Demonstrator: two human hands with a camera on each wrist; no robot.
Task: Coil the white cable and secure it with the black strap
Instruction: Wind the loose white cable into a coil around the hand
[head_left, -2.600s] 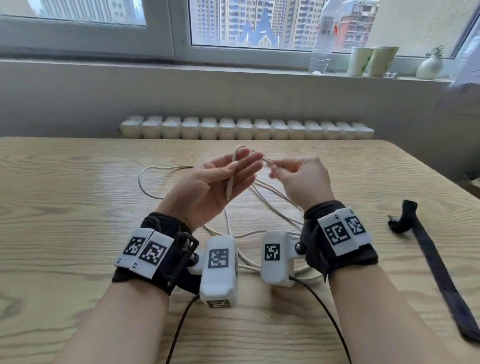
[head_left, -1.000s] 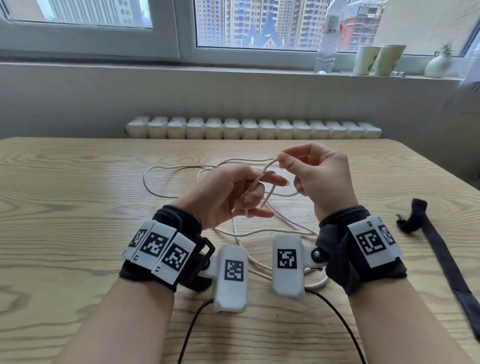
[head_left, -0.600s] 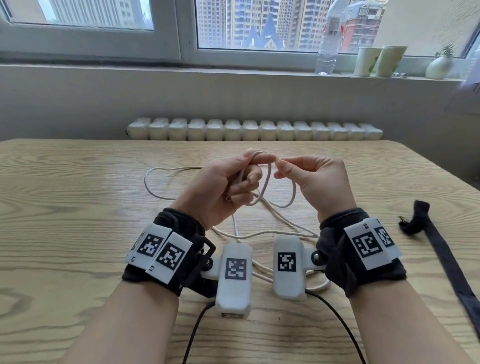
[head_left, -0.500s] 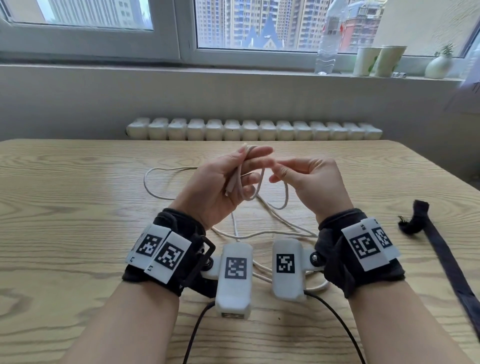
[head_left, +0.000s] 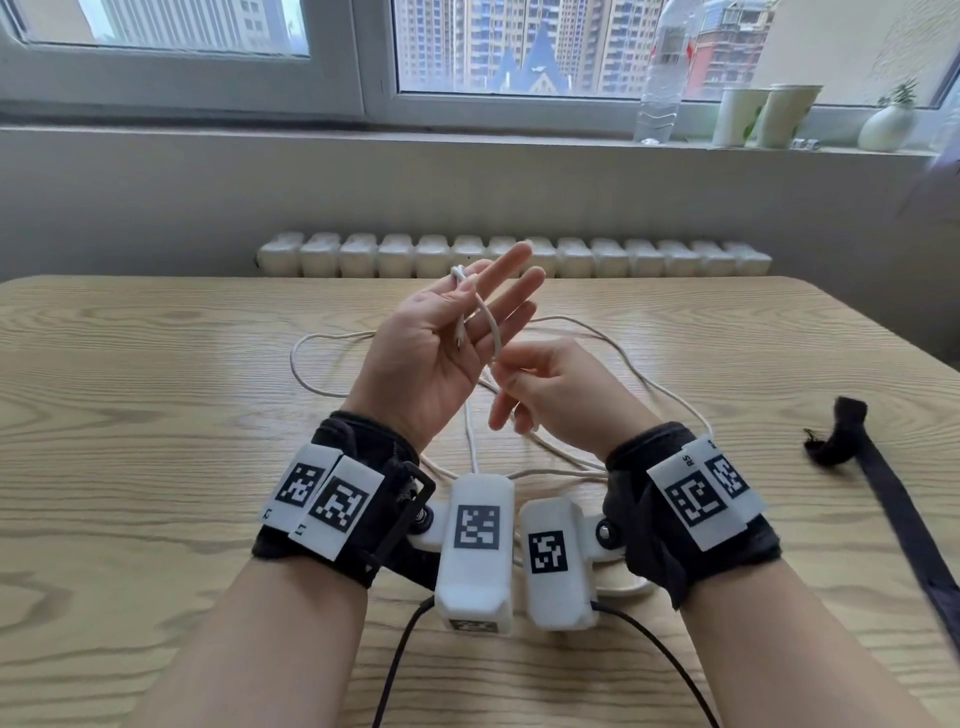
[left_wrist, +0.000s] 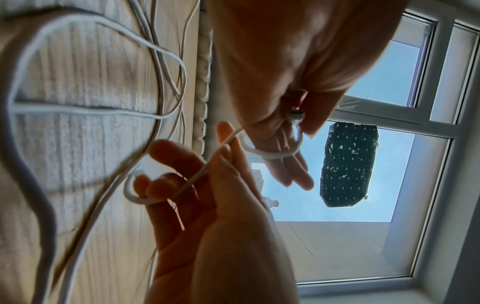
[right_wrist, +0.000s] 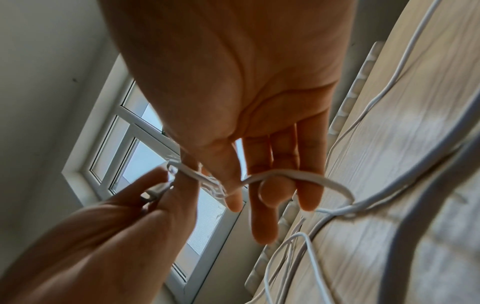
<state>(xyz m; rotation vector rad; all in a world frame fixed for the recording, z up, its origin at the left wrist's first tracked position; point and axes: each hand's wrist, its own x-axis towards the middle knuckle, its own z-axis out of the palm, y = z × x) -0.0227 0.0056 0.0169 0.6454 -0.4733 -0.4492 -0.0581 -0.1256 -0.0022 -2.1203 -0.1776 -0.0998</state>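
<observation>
Wooden table (head_left: 156, 415) by a window: left hand (head_left: 436, 358), fingers spread, thumb pinning the white cable (head_left: 485, 325) end as an anchor; right hand (head_left: 561, 395) pinches cable to wind it. Black strap (head_left: 893, 493) waits far right.

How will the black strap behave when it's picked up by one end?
The black strap is probably floppy: it lies flat and thin on the table, its far end folded into a crumpled bunch. It likely dangles and trails rather than holding shape. It looks like fabric with a frayed end, so probably light and not slippery, though that cannot be confirmed.
</observation>
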